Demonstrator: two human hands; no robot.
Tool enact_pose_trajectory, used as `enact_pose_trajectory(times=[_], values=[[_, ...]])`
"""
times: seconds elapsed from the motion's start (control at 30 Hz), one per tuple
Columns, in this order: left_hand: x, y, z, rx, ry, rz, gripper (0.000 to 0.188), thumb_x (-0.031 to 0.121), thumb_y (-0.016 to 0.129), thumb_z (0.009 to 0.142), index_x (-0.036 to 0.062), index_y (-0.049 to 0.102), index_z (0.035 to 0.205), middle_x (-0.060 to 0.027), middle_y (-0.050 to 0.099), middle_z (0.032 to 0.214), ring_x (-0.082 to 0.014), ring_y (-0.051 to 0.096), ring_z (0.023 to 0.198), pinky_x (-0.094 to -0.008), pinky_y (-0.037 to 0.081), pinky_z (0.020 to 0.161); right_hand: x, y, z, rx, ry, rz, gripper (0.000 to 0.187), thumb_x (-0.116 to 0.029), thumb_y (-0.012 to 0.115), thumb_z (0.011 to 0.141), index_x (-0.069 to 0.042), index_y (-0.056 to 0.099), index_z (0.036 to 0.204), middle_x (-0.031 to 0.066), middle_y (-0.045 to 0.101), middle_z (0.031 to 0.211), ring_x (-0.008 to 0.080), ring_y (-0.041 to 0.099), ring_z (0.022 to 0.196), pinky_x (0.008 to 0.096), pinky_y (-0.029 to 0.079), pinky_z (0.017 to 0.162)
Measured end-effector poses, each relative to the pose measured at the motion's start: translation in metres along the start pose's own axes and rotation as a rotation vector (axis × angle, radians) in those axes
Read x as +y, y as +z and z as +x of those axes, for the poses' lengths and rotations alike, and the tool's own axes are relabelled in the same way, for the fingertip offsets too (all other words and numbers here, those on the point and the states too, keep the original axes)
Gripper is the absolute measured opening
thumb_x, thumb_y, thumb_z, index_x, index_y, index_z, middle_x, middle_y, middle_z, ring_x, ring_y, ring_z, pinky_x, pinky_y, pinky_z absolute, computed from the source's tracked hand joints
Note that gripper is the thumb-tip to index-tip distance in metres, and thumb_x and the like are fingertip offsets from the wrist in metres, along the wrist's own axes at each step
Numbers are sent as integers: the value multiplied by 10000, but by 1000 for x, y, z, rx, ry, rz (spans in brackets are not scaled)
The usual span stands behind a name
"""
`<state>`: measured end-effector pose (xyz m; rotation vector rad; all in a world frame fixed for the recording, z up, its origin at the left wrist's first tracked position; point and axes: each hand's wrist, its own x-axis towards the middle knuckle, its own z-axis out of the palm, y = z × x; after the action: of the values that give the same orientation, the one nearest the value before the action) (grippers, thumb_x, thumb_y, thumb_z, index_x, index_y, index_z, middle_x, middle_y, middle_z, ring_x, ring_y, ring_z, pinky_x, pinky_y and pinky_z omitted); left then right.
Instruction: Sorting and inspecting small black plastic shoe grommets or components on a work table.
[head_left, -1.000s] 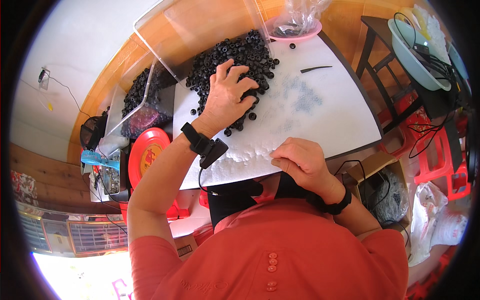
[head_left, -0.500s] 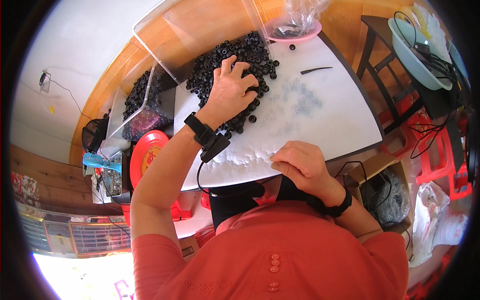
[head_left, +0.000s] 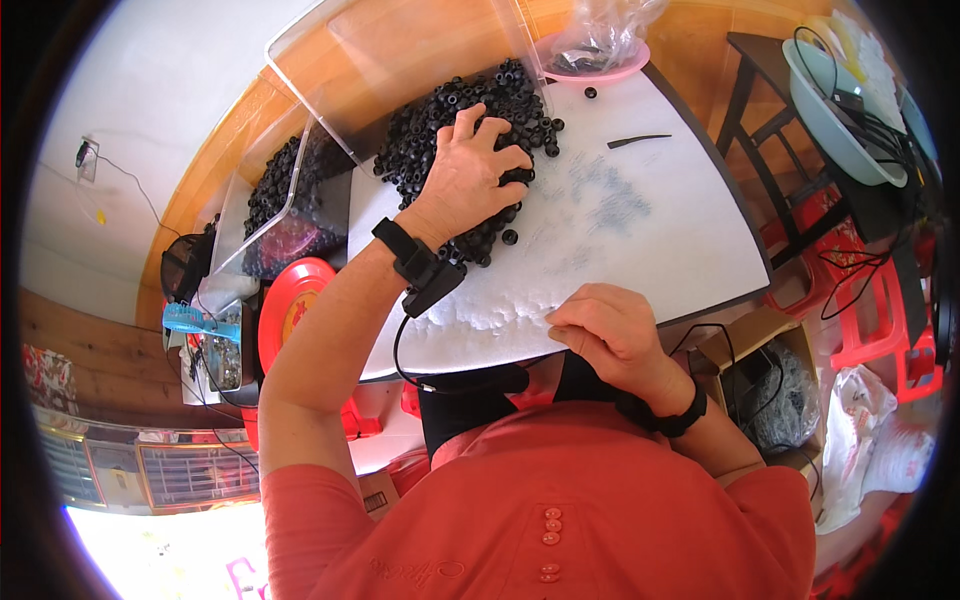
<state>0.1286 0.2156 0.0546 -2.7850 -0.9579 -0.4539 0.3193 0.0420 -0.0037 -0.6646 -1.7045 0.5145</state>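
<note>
A heap of small black ring-like plastic pieces (head_left: 415, 130) lies on the white-covered table (head_left: 690, 210). My left hand (head_left: 470, 165) rests on the heap with fingers spread and bent among the pieces; its fingertips are partly hidden. One loose black piece (head_left: 510, 237) sits just beside the heap. Over the table's near edge is my right hand (head_left: 608, 328), its thumb and fingertips pressed together. Whatever the pinch holds, if anything, cannot be made out. A thin black strip (head_left: 638, 141) lies farther back on the table.
A clear open box (head_left: 300, 185) frames the heap's left and far sides, with more black pieces behind its wall. At the back stands a pink basin (head_left: 598, 72) with a plastic bag. A red round tray (head_left: 290, 310) is at left, a cardboard box (head_left: 810, 400) at right.
My left hand has shifted slightly right over the heap, its fingers still spread. My right hand stays pinched in nearly the same place.
</note>
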Motion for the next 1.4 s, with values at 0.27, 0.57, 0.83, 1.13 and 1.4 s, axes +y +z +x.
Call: enact_pose_trajectory(times=[0.27,0.57,0.83,1.13,1.4], values=[[0,7,0,27,41,-24,285,204,748,733,197,714,1015,-100,543,1300,-408,361,1343,-566,334,1045,0,-1,2,-10,-18,-22,156,3,738,755,-32,640,871,90,615,746,269,600,645,350,463,579],[-3,4,1,19,21,-6,279,207,739,714,186,710,990,-106,559,1268,-413,367,1338,-552,334,1045,0,-1,0,-8,-6,-10,156,5,738,755,-33,641,872,88,621,749,266,605,648,347,465,581],[-24,0,-5,-15,-74,14,311,242,757,701,173,711,1001,-106,569,1257,-396,381,1326,-544,319,1060,-1,-1,0,-4,-9,0,154,9,735,756,-35,643,870,87,622,746,267,610,654,346,467,583],[-29,-5,11,57,-32,-122,281,158,754,726,155,720,1005,-87,592,1220,-386,415,1289,-502,357,1073,1,0,-1,17,-34,0,156,4,733,755,-37,640,873,92,618,743,276,610,650,359,473,587],[-13,-1,52,-37,77,-75,331,120,719,768,151,700,1097,-53,588,1247,-347,410,1271,-491,369,1060,3,-1,-1,12,-57,-30,160,7,716,745,-42,634,873,79,612,728,266,604,631,358,463,566]])
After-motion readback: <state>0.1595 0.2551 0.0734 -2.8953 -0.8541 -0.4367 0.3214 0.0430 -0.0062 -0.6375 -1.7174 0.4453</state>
